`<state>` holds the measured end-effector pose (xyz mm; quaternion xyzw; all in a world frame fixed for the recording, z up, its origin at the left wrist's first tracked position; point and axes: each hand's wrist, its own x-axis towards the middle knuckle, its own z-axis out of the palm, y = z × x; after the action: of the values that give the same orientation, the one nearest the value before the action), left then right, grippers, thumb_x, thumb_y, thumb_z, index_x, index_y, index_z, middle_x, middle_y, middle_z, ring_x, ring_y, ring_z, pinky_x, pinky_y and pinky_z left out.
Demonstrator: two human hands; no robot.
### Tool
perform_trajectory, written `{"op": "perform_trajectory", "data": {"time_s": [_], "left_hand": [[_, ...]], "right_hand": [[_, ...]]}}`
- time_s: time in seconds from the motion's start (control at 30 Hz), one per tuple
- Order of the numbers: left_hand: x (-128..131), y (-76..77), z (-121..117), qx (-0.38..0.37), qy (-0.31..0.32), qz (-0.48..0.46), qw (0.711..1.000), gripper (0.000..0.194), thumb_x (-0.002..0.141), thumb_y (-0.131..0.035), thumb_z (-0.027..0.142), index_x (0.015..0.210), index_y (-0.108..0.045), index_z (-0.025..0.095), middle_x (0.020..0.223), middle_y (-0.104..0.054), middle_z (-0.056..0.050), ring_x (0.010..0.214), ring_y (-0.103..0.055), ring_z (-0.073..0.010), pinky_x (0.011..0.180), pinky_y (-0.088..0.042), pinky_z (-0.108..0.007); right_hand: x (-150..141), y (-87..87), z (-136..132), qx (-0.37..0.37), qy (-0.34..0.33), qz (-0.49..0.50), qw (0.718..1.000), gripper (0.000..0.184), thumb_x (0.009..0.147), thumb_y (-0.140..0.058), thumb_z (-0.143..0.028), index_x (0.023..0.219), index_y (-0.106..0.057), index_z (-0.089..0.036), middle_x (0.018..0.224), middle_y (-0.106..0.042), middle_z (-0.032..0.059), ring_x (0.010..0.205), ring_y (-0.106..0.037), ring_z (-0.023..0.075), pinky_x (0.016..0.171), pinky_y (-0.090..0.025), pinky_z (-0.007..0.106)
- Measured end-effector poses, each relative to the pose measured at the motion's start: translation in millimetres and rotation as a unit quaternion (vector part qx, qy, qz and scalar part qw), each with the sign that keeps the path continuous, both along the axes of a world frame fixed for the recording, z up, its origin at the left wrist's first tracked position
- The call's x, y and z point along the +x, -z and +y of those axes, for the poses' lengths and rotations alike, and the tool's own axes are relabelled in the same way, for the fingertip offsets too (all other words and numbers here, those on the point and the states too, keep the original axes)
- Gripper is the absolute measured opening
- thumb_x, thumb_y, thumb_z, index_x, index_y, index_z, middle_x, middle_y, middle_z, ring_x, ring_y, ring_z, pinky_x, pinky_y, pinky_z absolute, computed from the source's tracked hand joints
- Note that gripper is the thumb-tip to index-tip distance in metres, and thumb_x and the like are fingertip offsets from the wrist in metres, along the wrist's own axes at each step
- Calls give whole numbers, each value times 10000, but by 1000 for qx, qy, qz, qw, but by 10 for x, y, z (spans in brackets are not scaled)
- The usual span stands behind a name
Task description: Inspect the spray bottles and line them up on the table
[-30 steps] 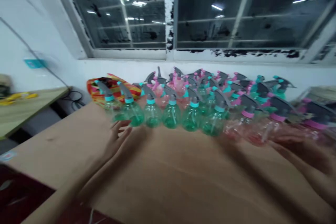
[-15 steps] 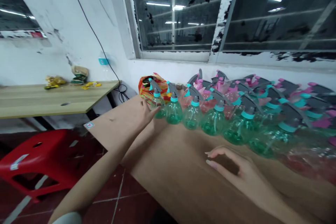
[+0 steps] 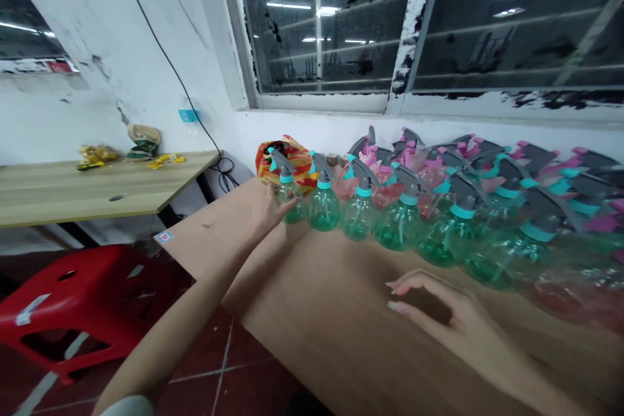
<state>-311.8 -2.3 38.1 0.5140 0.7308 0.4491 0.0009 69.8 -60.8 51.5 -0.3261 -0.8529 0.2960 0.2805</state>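
Note:
At the left end of the front row, my left hand (image 3: 273, 208) is closed around the lower part of a green spray bottle (image 3: 288, 190). This bottle stands upright with a grey and turquoise trigger head. To its right is another green spray bottle (image 3: 323, 208), with several more alike along the row. Over the bare board, in front of the row, my right hand (image 3: 439, 309) hovers with thumb and forefinger curved apart and nothing between them. The green spray bottle (image 3: 446, 227) behind it is not touched.
Pink spray bottles (image 3: 385, 172) stand behind the green ones, below the window. An orange and yellow bag (image 3: 302, 172) sits at the board's back corner. On the left are a wooden table (image 3: 146, 185) with yellow items (image 3: 97, 156) and a red stool (image 3: 97, 292).
The bottle in my left hand has shifted slightly left, away from its neighbour. My right hand keeps almost the same place and shape. The view has turned a little.

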Motion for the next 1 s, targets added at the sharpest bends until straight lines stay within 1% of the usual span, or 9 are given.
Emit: {"op": "perform_trajectory", "data": {"time_s": [0.1, 0.23, 0.33, 0.5, 0.63, 0.73, 0.83, 0.9, 1.0], "left_hand": [[61, -46, -253, -2, -7, 8, 1000, 474, 756, -732, 378, 1102, -518, 133, 1037, -580, -93, 967, -578, -279, 797, -482, -425], [306, -69, -664, -9, 27, 10, 1000, 503, 707, -716, 453, 1039, -477, 162, 968, -577, -81, 892, -582, -277, 751, -483, -418], [650, -97, -943, -21, 92, 19, 995, 446, 746, -662, 481, 1034, -478, 193, 1028, -575, -76, 921, -576, -261, 788, -475, -409], [1403, -217, -1247, -68, 213, 40, 974, 436, 793, -643, 497, 1107, -505, 228, 1090, -595, -56, 1016, -566, -264, 868, -451, -411], [1967, -307, -1306, -132, 285, 52, 948, 579, 779, -637, 560, 1216, -443, 234, 1157, -575, -71, 1081, -541, -295, 912, -422, -460], [2311, -334, -1254, -157, 328, 71, 929, 601, 755, -665, 561, 1195, -461, 207, 1109, -588, -84, 1045, -557, -307, 877, -442, -462], [2609, -317, -1147, -167, 373, 92, 908, 574, 746, -676, 561, 1144, -494, 191, 1061, -591, -84, 1021, -565, -310, 860, -451, -461], [2793, -282, -1069, -158, 391, 108, 900, 553, 742, -678, 568, 1111, -514, 190, 1048, -591, -84, 1020, -561, -312, 869, -444, -469], [3043, -202, -966, -133, 401, 123, 898, 614, 721, -685, 586, 1131, -498, 167, 1069, -588, -108, 1021, -560, -323, 872, -443, -478]], "right_hand": [[38, -14, 1, 7, 7, 7, 1000, 171, 851, -537, -433, 888, -586, -273, 987, -688, -3, 953, -636, 199, 833, -484, 331], [95, -49, -1, -4, 25, 1, 1000, 227, 834, -540, -488, 905, -594, -280, 1009, -689, -3, 948, -637, 212, 826, -492, 356], [124, -102, -1, -22, 46, -11, 999, 277, 802, -554, -539, 925, -590, -293, 1032, -680, -7, 968, -625, 236, 834, -487, 399], [171, -133, 11, -26, 38, -9, 999, 427, 745, -622, -533, 1088, -530, -295, 1168, -623, 21, 1115, -553, 254, 979, -404, 450], [283, -90, 20, -26, 35, 5, 999, 720, 719, -645, -532, 1311, -354, -245, 1380, -461, 99, 1255, -433, 277, 1037, -353, 459], [423, -91, 5, -2, 50, 33, 998, 836, 694, -670, -524, 1369, -271, -234, 1422, -398, 122, 1285, -386, 302, 1038, -340, 485], [574, -123, -28, -4, 83, 68, 994, 803, 688, -674, -523, 1340, -318, -219, 1286, -511, 135, 1151, -500, 315, 926, -428, 496], [663, -142, -39, -5, 107, 100, 989, 736, 693, -674, -514, 1291, -380, -202, 1136, -582, 116, 1004, -568, 282, 828, -476, 452], [777, -152, -13, 0, 148, 137, 979, 575, 730, -652, -485, 1199, -477, -203, 942, -616, 60, 809, -588, 212, 725, -488, 379]]}}
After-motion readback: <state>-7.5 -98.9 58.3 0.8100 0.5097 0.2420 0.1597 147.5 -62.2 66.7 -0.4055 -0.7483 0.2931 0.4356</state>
